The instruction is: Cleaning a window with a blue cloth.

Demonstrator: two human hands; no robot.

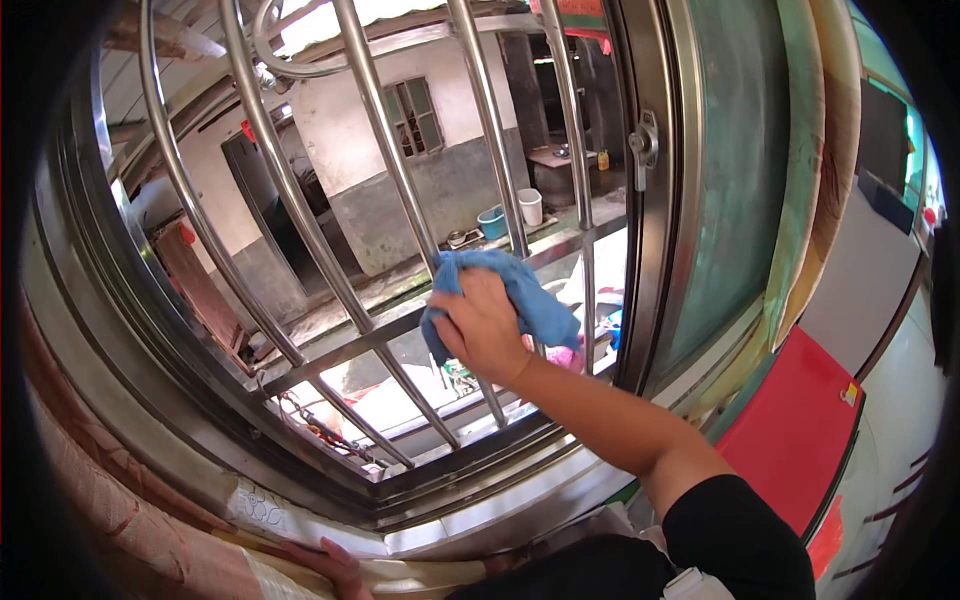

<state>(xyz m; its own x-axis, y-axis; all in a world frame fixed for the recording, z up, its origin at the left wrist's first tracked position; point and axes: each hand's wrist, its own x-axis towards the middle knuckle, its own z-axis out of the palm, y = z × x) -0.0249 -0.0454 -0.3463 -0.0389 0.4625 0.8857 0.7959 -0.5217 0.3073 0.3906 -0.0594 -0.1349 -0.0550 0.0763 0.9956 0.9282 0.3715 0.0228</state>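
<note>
My right hand (484, 325) is closed round a bunched blue cloth (545, 305). It presses the cloth against a shiny metal window bar (398, 165), where that bar meets the flat crossbar (335, 352). Part of the cloth hangs loose to the right of my fingers. Down at the lower edge, my left hand (342, 568) rests by the inner sill (460, 535) with its visible fingers apart and nothing seen in them. The rest of that hand is cut off by the picture's edge.
A sliding frosted pane (730, 150) with a latch (645, 147) stands to the right, beside a curtain (840, 150). Below it is a red panel (790, 430). Patterned fabric (140, 500) lies lower left. Outside are a blue tub (492, 222) and a white bucket (530, 206).
</note>
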